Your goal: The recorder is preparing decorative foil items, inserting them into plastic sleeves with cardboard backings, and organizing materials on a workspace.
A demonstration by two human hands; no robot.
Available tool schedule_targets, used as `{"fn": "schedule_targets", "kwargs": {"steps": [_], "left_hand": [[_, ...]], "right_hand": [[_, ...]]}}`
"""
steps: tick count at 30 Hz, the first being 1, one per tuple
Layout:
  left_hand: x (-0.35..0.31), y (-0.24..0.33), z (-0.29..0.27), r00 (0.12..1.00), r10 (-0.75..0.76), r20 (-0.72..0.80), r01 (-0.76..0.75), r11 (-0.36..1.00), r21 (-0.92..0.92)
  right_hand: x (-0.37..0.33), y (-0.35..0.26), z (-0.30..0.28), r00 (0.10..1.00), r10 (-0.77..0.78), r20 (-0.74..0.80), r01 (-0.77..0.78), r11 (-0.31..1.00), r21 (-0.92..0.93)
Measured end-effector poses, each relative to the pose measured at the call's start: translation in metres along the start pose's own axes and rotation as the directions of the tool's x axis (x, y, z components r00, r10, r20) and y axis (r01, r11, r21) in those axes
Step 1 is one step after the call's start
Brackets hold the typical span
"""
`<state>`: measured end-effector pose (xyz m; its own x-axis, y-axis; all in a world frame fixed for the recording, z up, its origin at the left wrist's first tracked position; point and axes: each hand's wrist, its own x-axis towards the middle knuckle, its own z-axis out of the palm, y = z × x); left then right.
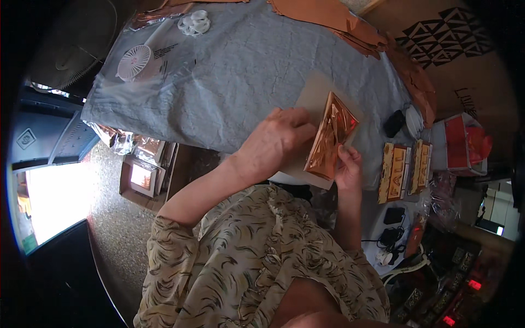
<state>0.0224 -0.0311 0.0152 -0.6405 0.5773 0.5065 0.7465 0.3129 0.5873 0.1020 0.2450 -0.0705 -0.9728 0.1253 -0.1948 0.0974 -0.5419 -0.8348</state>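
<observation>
A shiny copper-coloured foil panel (331, 139) is tilted up in front of me, its surface creased and reflective. Behind it a flat beige board (314, 94) sticks out past its edges. My right hand (349, 165) grips the panel's lower right edge, thumb on the front and the other fingers mostly behind. At the panel's left side is my left hand (280, 138), its fingers curled in close to the edge over the board. What those fingers pinch, if anything, is hidden from this view.
A grey cloth (229, 71) covers the table. On it lie a small white fan (134, 63), white rings (194, 23), copper sheets (333, 23) and two yellow lettered signs (395, 174). An open cardboard box (143, 199) holds framed pieces at left; a red-and-white container (458, 143) stands right.
</observation>
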Motion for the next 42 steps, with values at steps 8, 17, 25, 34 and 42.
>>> {"fn": "schedule_targets", "kwargs": {"steps": [8, 17, 25, 34, 42], "left_hand": [[-0.004, 0.003, -0.021, 0.923, -0.370, -0.107, 0.298, 0.862, -0.409], [-0.002, -0.016, 0.008, 0.825, -0.531, 0.194, 0.522, 0.583, -0.623], [0.000, -0.013, -0.004, 0.711, -0.500, 0.495, 0.702, 0.467, -0.537], [0.019, 0.009, 0.020, 0.686, -0.535, 0.493, 0.724, 0.441, -0.530], [0.174, 0.002, 0.041, 0.967, -0.138, 0.214, 0.133, 0.990, 0.036]], "right_hand": [[-0.005, 0.001, -0.006, 0.999, -0.046, -0.002, 0.046, 0.997, 0.056], [-0.013, -0.019, 0.036, 0.994, -0.111, -0.015, 0.106, 0.977, -0.184], [-0.017, -0.022, 0.021, 0.979, -0.165, -0.120, 0.120, 0.941, -0.317], [-0.038, -0.031, 0.006, 0.972, -0.147, -0.182, 0.079, 0.939, -0.336], [-0.066, -0.028, -0.035, 0.940, -0.133, -0.314, 0.034, 0.953, -0.301]]}}
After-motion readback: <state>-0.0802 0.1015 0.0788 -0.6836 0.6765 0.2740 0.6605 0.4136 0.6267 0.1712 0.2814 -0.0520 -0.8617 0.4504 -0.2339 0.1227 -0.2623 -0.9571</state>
